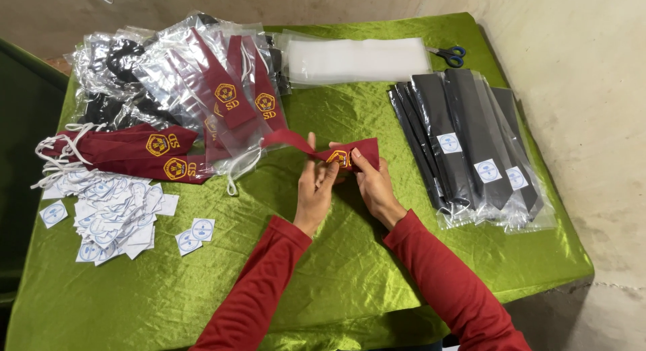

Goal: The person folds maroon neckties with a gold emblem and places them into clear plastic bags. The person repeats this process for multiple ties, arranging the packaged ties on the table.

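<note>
Both hands hold a dark red necktie [299, 141] with a yellow embroidered badge over the middle of the green cloth-covered table [350, 277]. My left hand [314, 188] pinches the tie just left of the badge, fingers upright. My right hand [374, 184] grips the wide end at the badge from the right. The tie's narrow part trails up and left toward a white elastic loop [235, 169] lying on the cloth.
Unpacked red ties [134, 152] lie at the left, above a heap of small white paper labels [111, 220]. Bagged red ties [229, 88] are at the back, empty clear bags [356, 58] and blue-handled scissors [449, 53] beyond, bagged black ties [464, 142] at the right.
</note>
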